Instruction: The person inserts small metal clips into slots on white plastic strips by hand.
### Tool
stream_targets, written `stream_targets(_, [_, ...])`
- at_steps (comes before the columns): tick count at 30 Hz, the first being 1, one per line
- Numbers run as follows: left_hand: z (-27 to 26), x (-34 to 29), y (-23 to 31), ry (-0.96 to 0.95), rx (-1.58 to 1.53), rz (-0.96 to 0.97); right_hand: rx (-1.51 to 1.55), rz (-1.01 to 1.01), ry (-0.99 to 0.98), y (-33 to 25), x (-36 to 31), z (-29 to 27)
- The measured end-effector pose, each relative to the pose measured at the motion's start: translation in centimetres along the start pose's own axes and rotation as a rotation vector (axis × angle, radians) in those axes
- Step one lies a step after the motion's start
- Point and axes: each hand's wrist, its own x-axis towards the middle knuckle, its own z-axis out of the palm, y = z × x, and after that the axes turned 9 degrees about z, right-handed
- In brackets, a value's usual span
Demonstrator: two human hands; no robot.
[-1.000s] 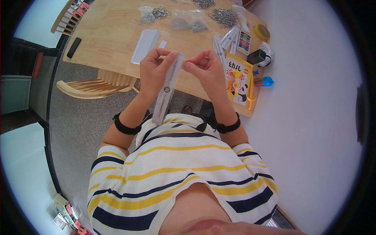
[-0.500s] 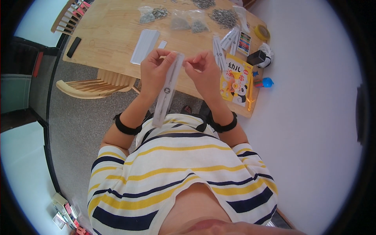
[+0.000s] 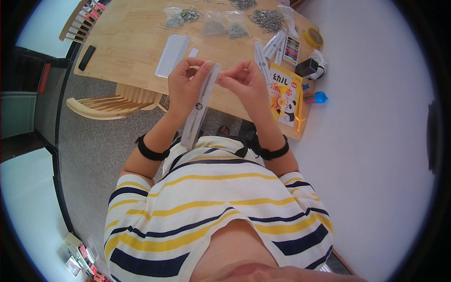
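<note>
In front of my waist, a long narrow clear plastic sleeve (image 3: 197,113) hangs at a slant, with a pale card and a thin chain-like line inside. My left hand (image 3: 184,87) is closed on its upper part, thumb on top. Beside the sleeve's top end, my right hand (image 3: 248,83) makes a pinch with thumb and forefinger, close to the sleeve's right edge. What lies between those fingertips is too small to make out. Beyond my left hand, a stack of white cards (image 3: 172,55) rests on the wooden table (image 3: 127,47), with a small white strip (image 3: 193,52) beside it.
Metal chain pieces (image 3: 266,20) and clear bags of small metal parts (image 3: 236,31) lie at the far side. On the right are filled sleeves (image 3: 261,61), a crayon box (image 3: 291,50), yellow tape (image 3: 313,37), a black box (image 3: 307,67) and a yellow book (image 3: 285,101). A wooden chair (image 3: 117,101) stands left.
The sleeve's lower end has swung slightly left and up. My right hand's fingers have shifted a little toward the sleeve, still pinched. My left hand keeps its grip.
</note>
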Motion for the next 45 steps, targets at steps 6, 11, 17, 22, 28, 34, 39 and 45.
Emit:
stream_targets(6, [-0.1, 0.0, -0.3, -0.041, 0.043, 0.025, -0.007, 0.078, 0.008, -0.5, 0.1, -0.2])
stream_targets(11, [-0.2, 0.1, -1.4, -0.077, 0.05, 0.092, -0.1, 0.054, 0.054, 0.7, 0.5, -0.2])
stream_targets(17, [-1.5, 0.5, -1.5, -0.193, 0.11, 0.032, -0.181, 0.051, 0.067, 1.5, 0.9, -0.1])
stream_targets(22, [-2.0, 1.0, -0.5, -0.205, 0.054, -0.015, -0.146, 0.043, 0.036, 2.3, 1.1, -0.2])
stream_targets(28, [-2.9, 1.7, -2.2, -0.253, 0.158, 0.181, -0.207, 0.115, -0.044, 3.2, 1.2, -1.2])
stream_targets(34, [-5.7, 1.5, -1.5, -0.232, 0.173, -0.158, -0.049, 0.218, 0.145, 4.6, 1.1, -2.6])
stream_targets(39, [-1.5, -3.7, -2.8, -0.719, 0.104, -0.674, 0.393, 0.217, 0.248, 6.3, 1.0, -1.8])
stream_targets(45, [0.3, -4.0, -6.3, -0.023, -0.314, -0.402, 0.445, 0.437, 0.084, 7.6, -0.6, -0.7])
